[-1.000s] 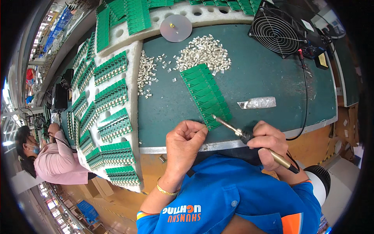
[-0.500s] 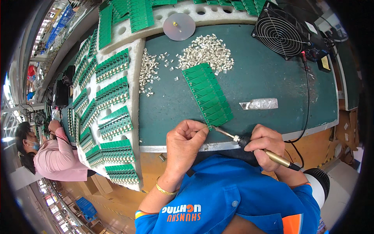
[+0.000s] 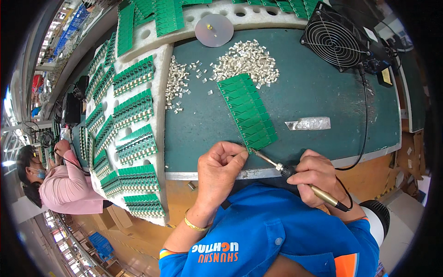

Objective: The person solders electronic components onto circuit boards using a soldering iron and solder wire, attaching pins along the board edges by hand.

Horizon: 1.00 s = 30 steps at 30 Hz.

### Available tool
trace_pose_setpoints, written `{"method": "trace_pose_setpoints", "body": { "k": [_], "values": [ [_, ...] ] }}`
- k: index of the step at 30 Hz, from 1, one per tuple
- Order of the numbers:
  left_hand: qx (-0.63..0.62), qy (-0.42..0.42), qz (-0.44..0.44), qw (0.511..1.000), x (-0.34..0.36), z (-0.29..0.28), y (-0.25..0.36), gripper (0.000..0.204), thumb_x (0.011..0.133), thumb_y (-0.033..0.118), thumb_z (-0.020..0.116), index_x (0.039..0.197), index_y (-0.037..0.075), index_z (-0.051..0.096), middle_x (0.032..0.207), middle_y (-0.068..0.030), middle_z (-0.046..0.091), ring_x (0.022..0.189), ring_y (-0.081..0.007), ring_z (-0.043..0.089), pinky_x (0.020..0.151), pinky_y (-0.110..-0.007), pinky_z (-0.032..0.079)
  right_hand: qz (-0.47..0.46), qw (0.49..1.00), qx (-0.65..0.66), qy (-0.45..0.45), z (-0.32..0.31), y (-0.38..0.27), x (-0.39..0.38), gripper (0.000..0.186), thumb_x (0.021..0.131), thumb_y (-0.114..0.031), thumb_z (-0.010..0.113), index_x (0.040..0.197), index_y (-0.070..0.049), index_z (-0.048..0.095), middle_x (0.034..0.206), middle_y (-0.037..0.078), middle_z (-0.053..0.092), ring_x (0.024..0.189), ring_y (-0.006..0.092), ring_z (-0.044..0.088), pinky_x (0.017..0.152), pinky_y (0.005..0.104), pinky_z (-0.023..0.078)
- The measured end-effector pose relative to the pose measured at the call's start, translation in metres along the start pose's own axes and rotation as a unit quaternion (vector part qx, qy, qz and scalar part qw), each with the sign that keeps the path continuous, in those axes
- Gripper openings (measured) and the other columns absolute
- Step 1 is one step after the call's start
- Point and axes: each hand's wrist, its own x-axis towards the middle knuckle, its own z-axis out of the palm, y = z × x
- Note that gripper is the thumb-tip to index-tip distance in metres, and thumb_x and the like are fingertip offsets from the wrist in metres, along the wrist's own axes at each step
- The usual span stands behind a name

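Note:
My right hand (image 3: 316, 177) is closed around a soldering iron (image 3: 323, 196) with a black collar and a gold-coloured handle. Its metal tip points left and meets the near end of a green circuit board (image 3: 249, 111). The board lies slantwise on the bench, traces facing up, with rows of pins along its left edge. At its near left corner, my left hand (image 3: 219, 168) pinches thumb and forefinger together. Whatever sits between those fingertips is too small to make out. Past the board's far end rises a heap of small white pin connectors (image 3: 247, 60).
A foam rack (image 3: 159, 124) of populated boards stands left, beside loose connectors (image 3: 175, 83). A wrapped blade-like tool (image 3: 309, 123) lies right of the board. Farther back are a round disc (image 3: 214, 30) and a black fan (image 3: 333, 39). The iron's cord (image 3: 364, 124) hangs right. A co-worker (image 3: 69, 184) sits left.
The rear of the soldering iron has dipped slightly toward me as my right hand shifted a little. Its tip stays at the board's near end. My left hand keeps its pinch there.

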Motion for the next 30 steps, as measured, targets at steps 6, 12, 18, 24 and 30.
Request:
{"method": "trace_pose_setpoints", "body": {
  "k": [6, 12, 18, 24, 30],
  "values": [
    [-0.008, -0.004, -0.011, 1.000, 0.001, 0.002, 0.001, 0.004, 0.090, 0.003, 0.067, 0.089, 0.000, 0.063, 0.070, 0.0061, 0.057, 0.060, 0.0013, 0.045, 0.050, -0.016, 0.035, -0.022, 1.000, -0.008, 0.020, 0.001, 0.003, 0.001, 0.026, 0.056, 0.001, 0.061, 0.081, -0.003, 0.069, 0.063, 0.006, 0.055, 0.049, 0.0177, 0.049, 0.048, 0.0305, 0.039],
    [-0.027, 0.014, 0.012, 0.999, -0.001, 0.006, 0.000, 0.005, 0.090, 0.002, 0.066, 0.091, 0.000, 0.062, 0.072, 0.0054, 0.058, 0.061, 0.0012, 0.046, 0.051, -0.016, 0.036, -0.024, 0.999, -0.012, 0.023, 0.002, 0.001, 0.001, 0.026, 0.057, 0.001, 0.061, 0.081, -0.004, 0.068, 0.062, 0.005, 0.054, 0.049, 0.0174, 0.049, 0.048, 0.0308, 0.039],
    [-0.009, 0.019, 0.000, 1.000, -0.001, 0.006, 0.002, 0.007, 0.089, 0.001, 0.067, 0.092, 0.000, 0.062, 0.074, 0.0046, 0.060, 0.062, 0.0015, 0.047, 0.052, -0.015, 0.036, -0.020, 0.999, -0.006, 0.030, 0.002, 0.002, 0.000, 0.025, 0.058, 0.001, 0.062, 0.081, -0.004, 0.068, 0.062, 0.005, 0.054, 0.049, 0.0175, 0.049, 0.047, 0.0308, 0.038],
    [-0.023, 0.021, -0.006, 0.999, -0.001, 0.007, 0.002, 0.014, 0.086, -0.002, 0.069, 0.098, 0.000, 0.062, 0.088, -0.0025, 0.068, 0.080, -0.0049, 0.062, 0.075, -0.018, 0.049, -0.019, 0.999, 0.001, 0.031, 0.000, 0.002, 0.000, 0.026, 0.057, 0.002, 0.063, 0.082, -0.004, 0.068, 0.063, 0.006, 0.054, 0.049, 0.0178, 0.048, 0.047, 0.0310, 0.038],
    [-0.025, 0.025, 0.001, 0.999, 0.002, 0.010, 0.002, 0.013, 0.088, 0.000, 0.067, 0.099, 0.000, 0.060, 0.088, -0.0032, 0.068, 0.070, 0.0001, 0.055, 0.058, -0.015, 0.042, -0.026, 0.999, -0.010, 0.029, 0.000, 0.003, -0.002, 0.025, 0.058, 0.001, 0.063, 0.082, -0.004, 0.069, 0.064, 0.005, 0.053, 0.049, 0.0178, 0.047, 0.047, 0.0309, 0.038]
  ]
}}
